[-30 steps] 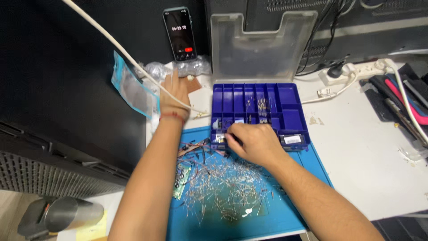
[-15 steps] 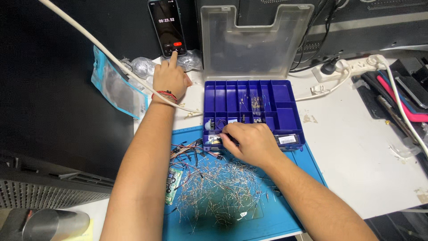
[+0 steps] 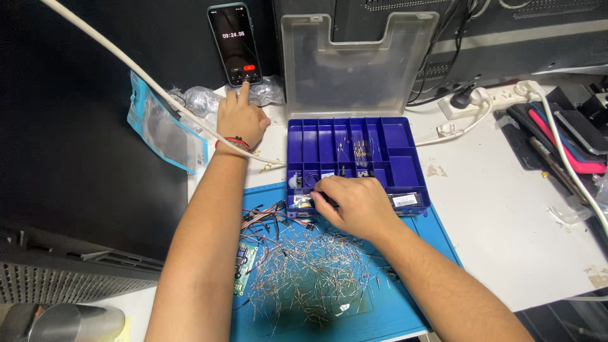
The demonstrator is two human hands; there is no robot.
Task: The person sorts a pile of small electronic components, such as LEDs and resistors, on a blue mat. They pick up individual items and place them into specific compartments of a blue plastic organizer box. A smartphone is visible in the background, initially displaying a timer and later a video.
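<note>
My left hand (image 3: 240, 117) reaches up to a phone (image 3: 235, 44) that leans upright against the dark wall; its index finger points at the bottom of the lit screen. My right hand (image 3: 354, 202) rests on the front row of a blue compartment box (image 3: 392, 136) with its clear lid (image 3: 358, 63) raised, its fingers pinched low over a front compartment; whether they hold a small part is hidden. A pile of several thin wire-legged components (image 3: 310, 272) lies on a blue mat (image 3: 392, 310) just below that hand.
A small green circuit board (image 3: 244, 266) and coloured jumper wires (image 3: 266, 218) lie at the mat's left. A thick white cable (image 3: 139, 73) crosses above my left wrist. Clear plastic bags (image 3: 161, 130) sit left, a white power strip (image 3: 487, 101) and tools right.
My left hand has moved up from the bags to the phone, finger now at its screen. My right hand stays at the box's front row.
</note>
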